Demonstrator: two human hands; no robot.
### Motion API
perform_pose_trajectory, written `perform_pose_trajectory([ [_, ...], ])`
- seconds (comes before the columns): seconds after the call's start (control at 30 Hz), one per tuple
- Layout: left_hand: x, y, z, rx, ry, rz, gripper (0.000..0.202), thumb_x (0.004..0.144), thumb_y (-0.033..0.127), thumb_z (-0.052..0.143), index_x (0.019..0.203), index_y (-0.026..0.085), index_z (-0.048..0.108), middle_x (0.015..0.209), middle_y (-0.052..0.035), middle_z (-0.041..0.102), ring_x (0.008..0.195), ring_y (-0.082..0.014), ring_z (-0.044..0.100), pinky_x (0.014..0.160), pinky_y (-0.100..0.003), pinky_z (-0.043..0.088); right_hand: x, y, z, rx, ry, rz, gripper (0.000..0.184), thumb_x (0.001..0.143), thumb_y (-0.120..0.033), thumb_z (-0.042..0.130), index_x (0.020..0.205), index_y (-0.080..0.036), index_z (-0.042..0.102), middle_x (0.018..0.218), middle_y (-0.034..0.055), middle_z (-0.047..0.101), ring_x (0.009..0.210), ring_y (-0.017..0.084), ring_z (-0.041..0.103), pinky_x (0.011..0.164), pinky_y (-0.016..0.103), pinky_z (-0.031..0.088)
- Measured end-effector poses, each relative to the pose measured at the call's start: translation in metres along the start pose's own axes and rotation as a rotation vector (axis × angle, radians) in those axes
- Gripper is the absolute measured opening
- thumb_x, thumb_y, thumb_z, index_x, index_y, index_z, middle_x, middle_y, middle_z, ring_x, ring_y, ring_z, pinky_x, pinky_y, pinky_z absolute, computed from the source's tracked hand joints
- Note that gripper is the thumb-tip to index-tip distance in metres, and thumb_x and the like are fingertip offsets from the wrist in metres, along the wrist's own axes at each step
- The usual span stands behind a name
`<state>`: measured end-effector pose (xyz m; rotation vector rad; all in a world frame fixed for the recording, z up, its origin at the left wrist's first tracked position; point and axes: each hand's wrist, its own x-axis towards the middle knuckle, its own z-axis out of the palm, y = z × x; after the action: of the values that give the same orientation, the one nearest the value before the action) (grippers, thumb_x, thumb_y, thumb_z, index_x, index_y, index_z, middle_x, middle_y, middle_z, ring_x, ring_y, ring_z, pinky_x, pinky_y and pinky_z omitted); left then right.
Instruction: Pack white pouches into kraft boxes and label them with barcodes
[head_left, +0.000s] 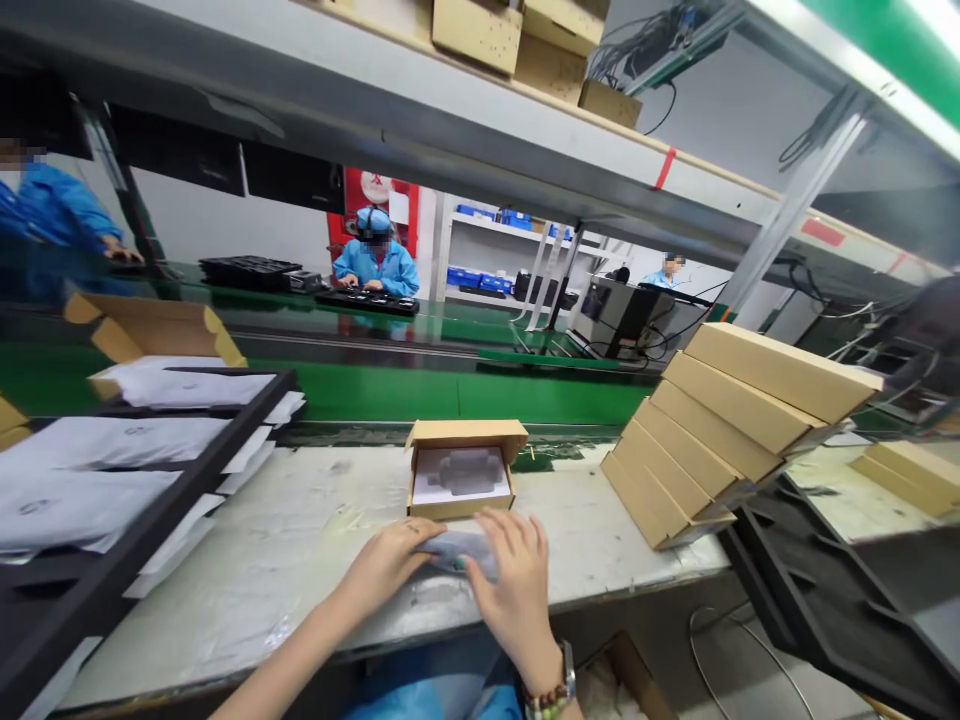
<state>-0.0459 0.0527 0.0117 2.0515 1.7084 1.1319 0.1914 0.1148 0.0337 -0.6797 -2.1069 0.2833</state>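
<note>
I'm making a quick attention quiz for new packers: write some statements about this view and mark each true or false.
1. The left hand and right hand touch a grey packet. True.
2. The carton just beyond the packet is closed. False: its lid stands open.
3. Tan boxes are stacked to the right of that carton. True.
4. The beaded bracelet is on the left wrist. False: it is on the right wrist.

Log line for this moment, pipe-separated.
left hand: holds gray wrapped item | right hand: holds same item | open cardboard box: beyond hands | stacked cardboard boxes: right side
</note>
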Motion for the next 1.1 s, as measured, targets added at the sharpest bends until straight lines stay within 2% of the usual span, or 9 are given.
perform_pose_trajectory([
  [0.07,-0.003,-0.007,0.002,0.027,0.02,0.033,0.025,0.095,0.029,0.063,0.118,0.028,0.073,0.114,-0.0045,0.076,0.108,-0.0248,0.069,0.098,-0.04,0.054,0.008,-0.003,0.013,-0.045,-0.117,-0.061,0.025,0.093,-0.016,0.069,0.114,-0.028,0.065,0.106,0.0018,0.071,0.103,0.028,0.061,0.116,0.057,0.022],
  [0.2,-0.008,-0.011,-0.006,0.072,0.089,0.082,0.019,0.099,0.037,0.061,0.099,0.028,0.077,0.101,-0.0027,0.079,0.098,-0.0229,0.071,0.107,-0.046,0.047,0.016,0.004,0.036,-0.02,-0.045,-0.117,0.016,0.098,-0.012,0.062,0.09,-0.026,0.065,0.081,-0.003,0.068,0.081,0.021,0.061,0.111,0.05,0.027],
  [0.3,-0.003,0.001,-0.014,0.093,0.081,0.093,0.015,0.096,0.035,0.065,0.107,0.034,0.076,0.107,0.0008,0.078,0.109,-0.0236,0.069,0.121,-0.054,0.027,0.023,0.002,0.039,-0.111,0.04,-0.214,0.018,0.103,-0.017,0.055,0.089,-0.024,0.063,0.079,-0.0016,0.067,0.083,0.022,0.061,0.109,0.049,0.027],
  [0.37,0.005,0.015,-0.016,0.026,0.009,0.026,0.046,0.079,0.028,0.082,0.122,0.037,0.071,0.116,0.0003,0.077,0.116,-0.0291,0.067,0.124,-0.059,0.019,0.029,-0.007,0.037,-0.167,0.051,-0.289,0.019,0.106,-0.018,0.052,0.091,-0.022,0.062,0.08,-0.0008,0.067,0.087,0.023,0.062,0.111,0.049,0.024],
  [0.5,0.023,0.035,-0.009,-0.21,-0.025,-0.162,0.038,0.065,0.009,0.069,0.095,0.03,0.08,0.095,0.001,0.08,0.091,-0.0293,0.072,0.114,-0.051,0.038,0.031,-0.018,0.028,-0.215,0.126,-0.371,0.015,0.107,-0.02,0.051,0.099,-0.024,0.063,0.098,0.001,0.072,0.101,0.023,0.062,0.117,0.045,0.017],
  [0.57,0.026,0.033,-0.001,-0.336,0.054,-0.252,0.026,0.07,0.014,0.066,0.088,0.026,0.08,0.087,0.0007,0.079,0.083,-0.0275,0.072,0.093,-0.039,0.054,0.025,-0.014,0.026,-0.17,0.318,-0.219,0.016,0.104,-0.035,0.061,0.117,-0.026,0.061,0.127,0.0072,0.064,0.12,0.028,0.055,0.118,0.049,0.018],
  [0.7,0.026,0.017,0.025,-0.675,0.24,-0.404,0.031,0.066,0.033,0.081,0.093,0.019,0.081,0.09,-0.0051,0.08,0.086,-0.0306,0.073,0.077,-0.033,0.059,0.01,0.0,0.046,0.422,0.366,0.318,0.098,0.087,-0.079,0.061,0.157,-0.022,0.024,0.153,0.0199,0.041,0.139,0.04,0.041,0.111,0.056,0.037],
  [0.87,0.024,0.018,0.067,-0.875,0.479,-0.462,0.047,0.058,0.059,0.087,0.075,0.015,0.078,0.077,-0.0104,0.076,0.074,-0.0303,0.07,0.068,-0.036,0.06,0.004,-0.002,0.093,0.859,0.283,0.529,0.053,0.085,-0.07,0.072,0.102,-0.02,0.064,0.09,0.0038,0.068,0.085,0.024,0.064,0.077,0.03,0.052],
  [1.1,0.027,0.049,0.075,-0.804,0.84,-0.489,0.045,0.082,0.055,0.074,0.062,0.02,0.053,0.07,0.0011,0.051,0.066,-0.0163,0.053,0.061,-0.027,0.048,0.018,-0.022,0.103,0.606,0.637,0.529,0.046,0.098,-0.038,0.067,0.069,-0.024,0.035,0.065,-0.0065,0.036,0.057,0.013,0.039,0.054,0.022,0.037],
])
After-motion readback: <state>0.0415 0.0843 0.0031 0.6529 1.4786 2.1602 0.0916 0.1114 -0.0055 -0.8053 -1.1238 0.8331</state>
